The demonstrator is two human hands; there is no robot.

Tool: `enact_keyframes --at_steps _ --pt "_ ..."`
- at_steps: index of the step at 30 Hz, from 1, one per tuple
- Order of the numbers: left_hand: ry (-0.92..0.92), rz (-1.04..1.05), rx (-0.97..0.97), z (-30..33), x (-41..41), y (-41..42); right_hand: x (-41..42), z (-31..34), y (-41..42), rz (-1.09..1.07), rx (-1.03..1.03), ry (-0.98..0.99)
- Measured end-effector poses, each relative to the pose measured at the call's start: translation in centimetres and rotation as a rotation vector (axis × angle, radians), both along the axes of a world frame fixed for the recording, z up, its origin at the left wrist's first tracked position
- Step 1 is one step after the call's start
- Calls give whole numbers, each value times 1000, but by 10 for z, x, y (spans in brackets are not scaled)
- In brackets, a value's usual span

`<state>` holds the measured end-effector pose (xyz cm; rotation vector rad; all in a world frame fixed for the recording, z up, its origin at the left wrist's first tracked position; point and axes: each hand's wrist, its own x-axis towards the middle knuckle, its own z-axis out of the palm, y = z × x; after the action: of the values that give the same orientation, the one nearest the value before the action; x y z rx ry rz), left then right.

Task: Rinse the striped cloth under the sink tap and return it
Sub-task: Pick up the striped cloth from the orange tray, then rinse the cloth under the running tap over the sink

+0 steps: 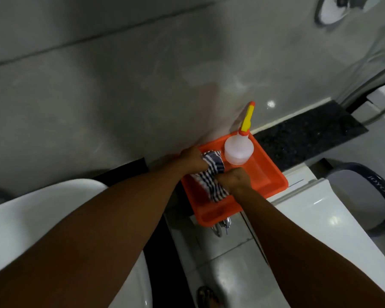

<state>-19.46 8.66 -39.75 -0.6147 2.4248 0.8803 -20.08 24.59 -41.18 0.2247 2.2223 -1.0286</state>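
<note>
Grey tiled wall [120, 74] across most of frame. White sink [31, 218] at lower left, only rim and part of basin showing; tap not visible. White toilet tank [302, 218] lower right, dark bin [369, 196] just beside it. Dark speckled surface [309, 134] along wall base. Orange tray [265, 174] resting partly on that ledge, near tank corner. White spray bottle [238, 152] with yellow nozzle standing upright in tray's far corner. Striped cloth [211, 176] bunched over tray, lower end draped toward tray floor, just beside bottle. Left hand [191, 160] clenched on upper end of cloth, right hand [233, 178] clenched on middle, both gripping fabric. Cloth well apart from sink. Cannot tell wet or dry from this view. Judged stage: either pickup from tray before rinsing or putting back after; posture fits both, no water running in view. If pickup: carrying to sink, rinsing, return all left. If return: only letting go left.
</note>
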Motion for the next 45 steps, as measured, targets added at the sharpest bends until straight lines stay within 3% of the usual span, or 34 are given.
enact_keyframes --at_steps 4,11,15,19,26,33,34,37,38,40,42,45 --pt "146 286 351 60 23 -16 0 60 3 -187 -256 -2" --pt "378 504 670 205 120 -60 51 207 -37 -65 -705 25" --pt "481 523 625 283 200 -102 98 281 -87 63 -844 -50" --pt "592 608 524 346 275 -153 145 335 -151 207 -842 -186" --pt "677 867 324 375 367 -227 211 377 -246 330 -750 -288" --pt "643 965 245 333 384 -249 234 348 -291 73 -706 57" --pt "625 975 119 331 381 -250 232 344 -297 54 -699 95" --pt "566 871 -639 331 369 -241 222 336 -308 38 -671 194" --pt "618 800 -748 330 364 -234 219 334 -309 53 -656 211" --pt "681 718 -643 329 348 -221 217 330 -305 105 -618 311" --pt "621 705 -477 324 329 -213 216 327 -293 218 -566 637" --pt "544 708 -398 324 306 -215 195 314 -268 515 -303 1401"
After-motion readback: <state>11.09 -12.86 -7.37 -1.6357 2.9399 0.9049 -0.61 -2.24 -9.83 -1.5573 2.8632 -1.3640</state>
